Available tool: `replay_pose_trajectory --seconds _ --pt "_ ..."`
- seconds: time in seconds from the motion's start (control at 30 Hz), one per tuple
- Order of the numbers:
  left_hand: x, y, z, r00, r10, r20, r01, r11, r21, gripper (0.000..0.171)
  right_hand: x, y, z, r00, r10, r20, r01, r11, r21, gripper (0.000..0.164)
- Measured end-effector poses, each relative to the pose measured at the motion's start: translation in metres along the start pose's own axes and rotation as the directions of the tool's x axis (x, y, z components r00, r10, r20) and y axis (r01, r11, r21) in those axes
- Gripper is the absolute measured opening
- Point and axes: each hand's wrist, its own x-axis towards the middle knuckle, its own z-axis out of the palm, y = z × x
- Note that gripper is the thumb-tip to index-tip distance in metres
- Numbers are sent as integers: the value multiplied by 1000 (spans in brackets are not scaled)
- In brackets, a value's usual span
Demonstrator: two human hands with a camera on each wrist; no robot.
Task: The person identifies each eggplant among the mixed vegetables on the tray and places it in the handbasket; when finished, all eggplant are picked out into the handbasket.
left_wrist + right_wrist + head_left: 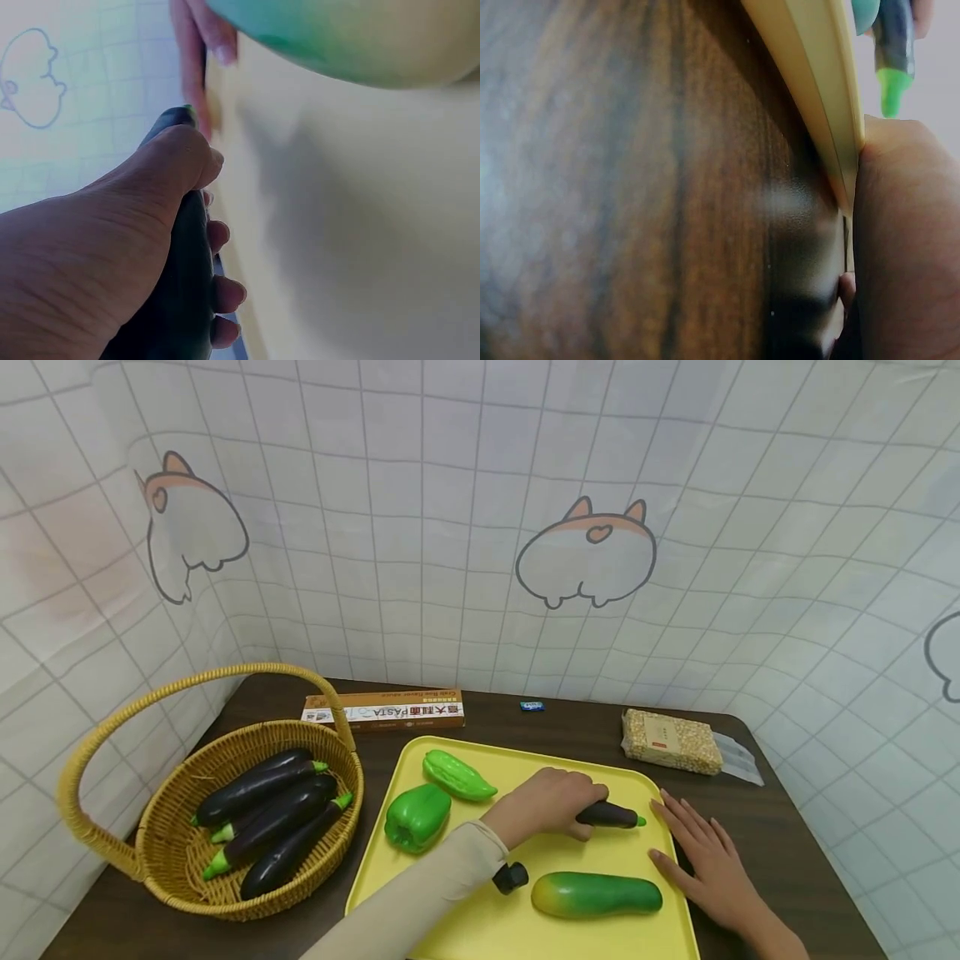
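My left hand [551,806] grips a dark eggplant [609,815] over the yellow tray [600,935], its green stem tip pointing right. In the left wrist view the thumb lies along the eggplant [180,277] and the fingertips curl round its far side. At the tray's right rim, my right hand [708,864] has its fingers straight, with the fingertips right at the edge. In front of the left hand a green-and-yellow papaya [596,895] lies on the tray. A green bell pepper [417,818] and a bumpy green bitter melon [457,775] are on the tray's left side.
A wicker basket [352,827] with a tall handle stands left of the tray, several eggplants [288,814] inside. Behind the tray are a pasta box [397,710], a small blue packet [532,706] and a bag of grain [670,742]. A tiled-pattern curtain surrounds the dark table.
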Motion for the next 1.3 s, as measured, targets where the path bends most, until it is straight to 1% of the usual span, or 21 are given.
replay_pose_trajectory --seconds 0.2,0.37,0.57,0.67,0.77,0.93,1.1,1.2,1.3 --pt "-13 -1 -8 998 10 -60 -11 1000 -24 27 0 -2 1 1000 2 6 -2 1000 -9 69" --pt "-25 -3 -15 997 11 -81 -16 998 -64 25 0 -1 1 1000 1 10 -1 1000 -9 69" --pt "-40 -4 -26 994 -6 -108 -2 997 -78 29 -1 -1 2 1000 5 13 -5 1000 -11 69" --pt "-49 -6 -32 991 1 -136 -13 996 -86 29 -1 -1 2 1000 6 14 -5 1000 -10 70" --pt "-59 -8 -39 984 9 -176 -25 996 -87 28 -1 0 1 1000 6 14 -6 1000 -11 70" --pt "-74 -10 -53 975 1 -223 -20 997 -81 25 0 1 -1 1000 7 13 -7 1000 -24 70" --pt "-89 -14 -72 959 1 -284 -29 995 -95 26 0 1 -1 1000 3 7 -3 1000 -27 70" --pt "-102 -20 -83 951 -17 -309 -24 992 -125 28 0 2 0 1000 0 8 0 1000 -29 70" --pt "-119 -29 -89 941 -37 -336 -12 990 -144 31 0 3 1 1000 -3 10 4 1000 -28 70"
